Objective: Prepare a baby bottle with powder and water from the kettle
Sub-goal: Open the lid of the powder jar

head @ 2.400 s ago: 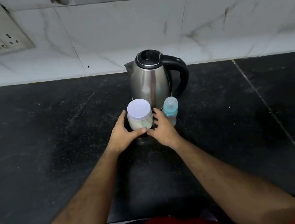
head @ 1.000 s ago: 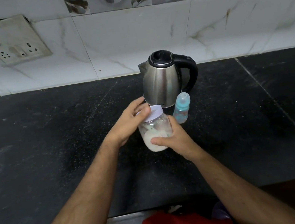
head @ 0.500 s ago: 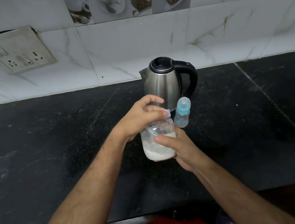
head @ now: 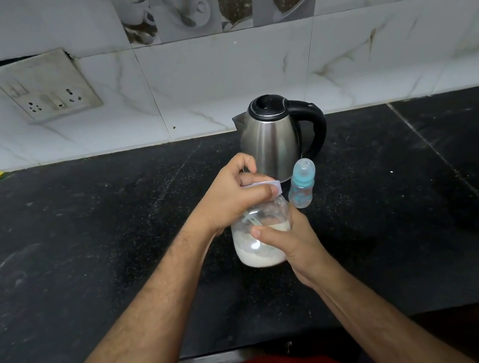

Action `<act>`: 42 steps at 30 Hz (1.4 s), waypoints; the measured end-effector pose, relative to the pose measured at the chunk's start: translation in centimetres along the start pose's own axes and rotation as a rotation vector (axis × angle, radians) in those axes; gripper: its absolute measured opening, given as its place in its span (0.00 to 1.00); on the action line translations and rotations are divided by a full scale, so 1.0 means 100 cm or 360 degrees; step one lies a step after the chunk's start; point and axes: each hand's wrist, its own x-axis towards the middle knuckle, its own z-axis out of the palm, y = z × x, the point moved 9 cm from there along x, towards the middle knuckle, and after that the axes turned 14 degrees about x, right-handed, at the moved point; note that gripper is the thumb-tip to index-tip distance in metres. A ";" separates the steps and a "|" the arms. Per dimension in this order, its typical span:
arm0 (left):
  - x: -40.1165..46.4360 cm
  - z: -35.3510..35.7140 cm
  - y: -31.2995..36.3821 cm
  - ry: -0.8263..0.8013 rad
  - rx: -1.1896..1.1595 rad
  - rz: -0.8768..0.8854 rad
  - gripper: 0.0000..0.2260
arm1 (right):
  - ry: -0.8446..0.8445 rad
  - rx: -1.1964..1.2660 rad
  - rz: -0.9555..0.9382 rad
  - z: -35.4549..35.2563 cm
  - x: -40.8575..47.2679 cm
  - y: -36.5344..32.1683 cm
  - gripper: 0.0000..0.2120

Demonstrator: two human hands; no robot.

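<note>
Both bare forearms come in from the bottom of the frame and meet near the centre. The left hand (head: 228,197) sits on top, palm down, its fingers (head: 261,193) curled over the lid (head: 266,185) of the jar (head: 260,241) — the thumb lies along the rim. Just below and to the right, the right hand (head: 293,240) holds the jar's side, thumb across the front, wrist bent — both arms are slightly flexed.

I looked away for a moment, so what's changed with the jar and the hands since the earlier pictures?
The powder jar was lifted off the counter and toward the person. The right hand now holds its body, while the left hand has moved on top and grips the lid. The kettle and baby bottle stayed put.
</note>
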 end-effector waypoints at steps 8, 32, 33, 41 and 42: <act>-0.004 -0.003 -0.001 0.0299 0.0285 -0.0105 0.19 | 0.0120 -0.0312 -0.0077 -0.009 0.004 -0.001 0.34; -0.017 -0.030 -0.033 0.0127 -0.0080 -0.0123 0.32 | 0.0105 -0.0670 -0.0018 -0.027 0.024 0.000 0.41; -0.016 -0.027 -0.031 0.0100 -0.0078 -0.0114 0.36 | 0.0101 -0.0664 -0.0016 -0.026 0.023 0.001 0.42; -0.022 -0.021 -0.031 0.0115 -0.0066 -0.0085 0.37 | 0.0159 -0.0715 -0.0023 -0.026 0.027 0.004 0.43; -0.025 -0.023 -0.034 0.0129 -0.0086 -0.0086 0.35 | 0.0164 -0.0737 -0.0024 -0.028 0.028 0.004 0.43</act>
